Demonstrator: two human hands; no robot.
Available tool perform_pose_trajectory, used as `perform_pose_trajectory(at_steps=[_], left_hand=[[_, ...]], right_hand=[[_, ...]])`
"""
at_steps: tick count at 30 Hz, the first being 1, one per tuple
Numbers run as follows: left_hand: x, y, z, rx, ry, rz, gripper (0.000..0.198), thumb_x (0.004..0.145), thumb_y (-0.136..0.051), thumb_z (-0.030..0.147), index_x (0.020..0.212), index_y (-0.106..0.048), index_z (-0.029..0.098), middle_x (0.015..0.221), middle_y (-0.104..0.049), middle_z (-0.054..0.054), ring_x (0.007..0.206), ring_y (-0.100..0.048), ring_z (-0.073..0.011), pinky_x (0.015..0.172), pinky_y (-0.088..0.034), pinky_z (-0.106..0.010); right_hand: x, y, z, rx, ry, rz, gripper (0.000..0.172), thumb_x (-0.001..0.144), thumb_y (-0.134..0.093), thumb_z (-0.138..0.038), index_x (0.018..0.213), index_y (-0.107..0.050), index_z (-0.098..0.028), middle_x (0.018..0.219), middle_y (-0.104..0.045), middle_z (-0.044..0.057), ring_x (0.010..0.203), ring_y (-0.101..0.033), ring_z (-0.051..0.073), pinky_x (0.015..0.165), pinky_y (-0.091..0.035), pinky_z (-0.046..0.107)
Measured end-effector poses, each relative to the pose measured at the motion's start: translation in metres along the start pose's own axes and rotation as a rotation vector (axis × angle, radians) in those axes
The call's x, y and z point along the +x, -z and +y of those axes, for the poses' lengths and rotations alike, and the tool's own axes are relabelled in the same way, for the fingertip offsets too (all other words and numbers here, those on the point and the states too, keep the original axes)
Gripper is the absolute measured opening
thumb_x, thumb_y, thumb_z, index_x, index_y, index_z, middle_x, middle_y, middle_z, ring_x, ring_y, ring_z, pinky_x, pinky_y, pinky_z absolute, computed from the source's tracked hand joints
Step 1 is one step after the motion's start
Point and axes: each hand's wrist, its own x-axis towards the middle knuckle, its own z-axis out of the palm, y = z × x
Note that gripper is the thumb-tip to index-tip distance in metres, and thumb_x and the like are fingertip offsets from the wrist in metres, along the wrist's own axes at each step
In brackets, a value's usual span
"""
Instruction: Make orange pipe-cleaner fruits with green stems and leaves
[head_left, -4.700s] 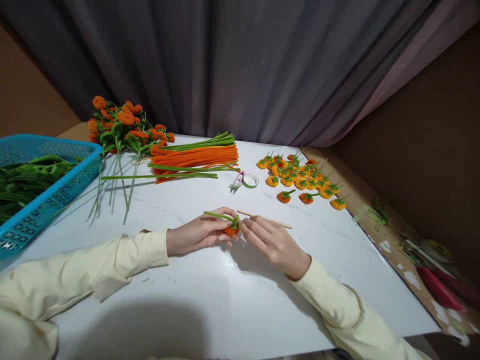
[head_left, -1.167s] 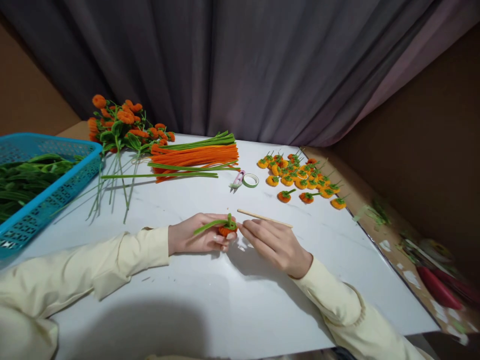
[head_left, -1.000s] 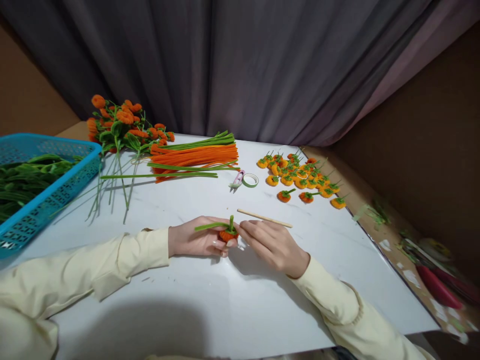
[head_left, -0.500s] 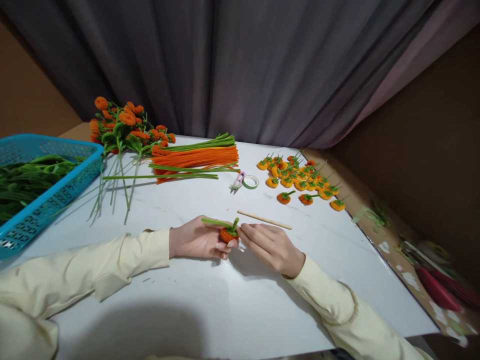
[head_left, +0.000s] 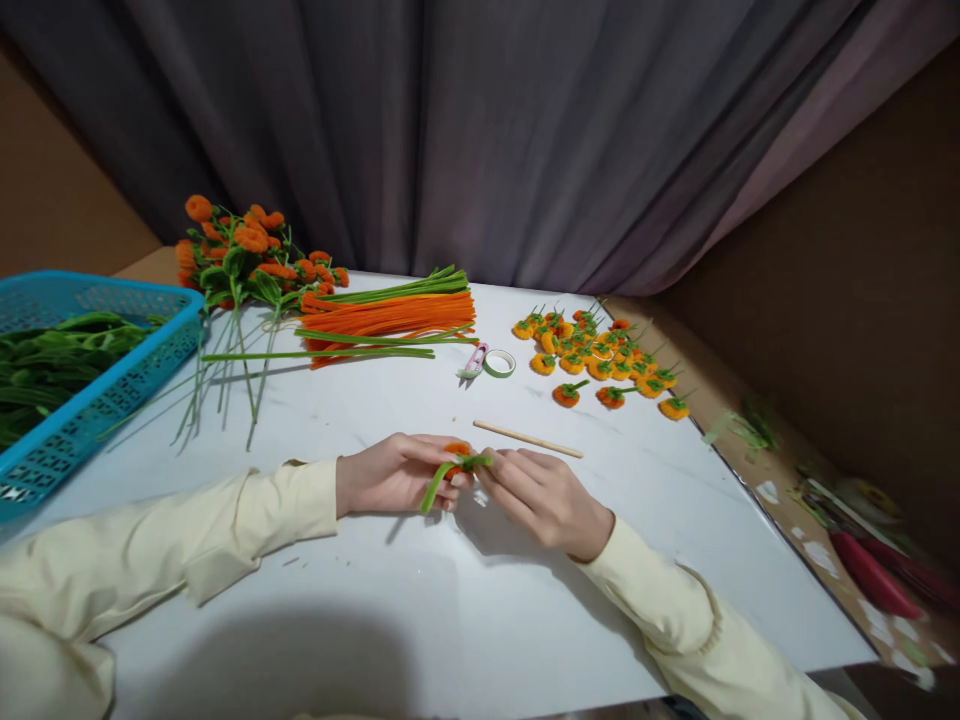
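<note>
My left hand point(head_left: 394, 474) is closed round a small orange fuzzy ball point(head_left: 457, 450) on the white table point(head_left: 360, 590). A green pipe cleaner point(head_left: 442, 478) wraps over the ball and its free end hangs down toward me. My right hand point(head_left: 544, 496) pinches the pipe cleaner's other end right beside the ball. Both hands rest on the table near its middle, fingertips touching.
A wooden stick point(head_left: 527, 439) lies just beyond my hands. Further back are small snips point(head_left: 474, 361), a tape roll point(head_left: 499, 362), orange and green pipe cleaners point(head_left: 390, 315), several finished orange pieces point(head_left: 600, 355), stemmed orange flowers point(head_left: 240, 255) and a blue basket point(head_left: 90, 400) of green leaves.
The green pipe cleaner's free end has swung from pointing left over my left hand to hanging down toward me. The ball has turned in my fingers; both hands stay in place.
</note>
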Motion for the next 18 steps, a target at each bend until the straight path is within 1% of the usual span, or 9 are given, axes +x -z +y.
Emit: perform_pose_trajectory(at_steps=[6,9,12,14,18], left_hand=[[-0.0015,-0.0028,-0.0011,-0.023,0.004,0.031,0.007,0.08,-0.055,0.009,0.086,-0.058,0.009,0.07,-0.047,-0.003,0.056,-0.042,-0.0086,0.061,-0.037,-0.024],[-0.0018,-0.005,-0.0017,-0.012,-0.027,0.036,0.01,0.081,-0.055,0.009,0.09,-0.058,0.012,0.074,-0.049,-0.003,0.061,-0.046,-0.01,0.062,-0.038,-0.025],[-0.0019,-0.0059,-0.0025,-0.016,-0.057,0.043,0.016,0.081,-0.056,0.008,0.094,-0.057,0.016,0.081,-0.052,-0.003,0.066,-0.05,-0.0112,0.062,-0.039,-0.025],[-0.0019,-0.005,-0.003,0.0,-0.057,0.035,0.018,0.081,-0.057,0.01,0.097,-0.055,0.018,0.082,-0.053,-0.002,0.067,-0.051,-0.0116,0.063,-0.04,-0.026],[-0.0022,-0.0028,-0.0024,0.058,-0.078,0.004,0.022,0.082,-0.056,0.01,0.1,-0.053,0.022,0.081,-0.054,-0.002,0.071,-0.053,-0.013,0.067,-0.041,-0.028]], right_hand=[[-0.0013,0.004,0.003,-0.035,0.058,-0.017,0.024,0.089,-0.038,-0.003,0.092,-0.062,0.0,0.094,-0.065,0.019,0.081,-0.062,0.021,0.058,-0.05,0.031],[-0.0022,0.005,0.0043,-0.038,0.08,-0.017,0.025,0.088,-0.038,-0.003,0.094,-0.062,0.001,0.095,-0.064,0.02,0.084,-0.062,0.022,0.059,-0.049,0.031],[-0.0032,0.004,0.0046,-0.039,0.095,-0.026,0.025,0.089,-0.038,-0.004,0.092,-0.062,0.0,0.094,-0.064,0.02,0.085,-0.061,0.022,0.058,-0.049,0.031],[-0.0037,0.0028,0.0044,-0.049,0.106,-0.03,0.025,0.089,-0.037,-0.004,0.089,-0.062,-0.001,0.093,-0.063,0.02,0.085,-0.061,0.022,0.059,-0.049,0.031],[-0.0019,0.0028,0.0036,-0.085,0.085,-0.039,0.032,0.09,-0.031,-0.004,0.086,-0.063,-0.004,0.09,-0.064,0.018,0.08,-0.06,0.019,0.058,-0.049,0.03]])
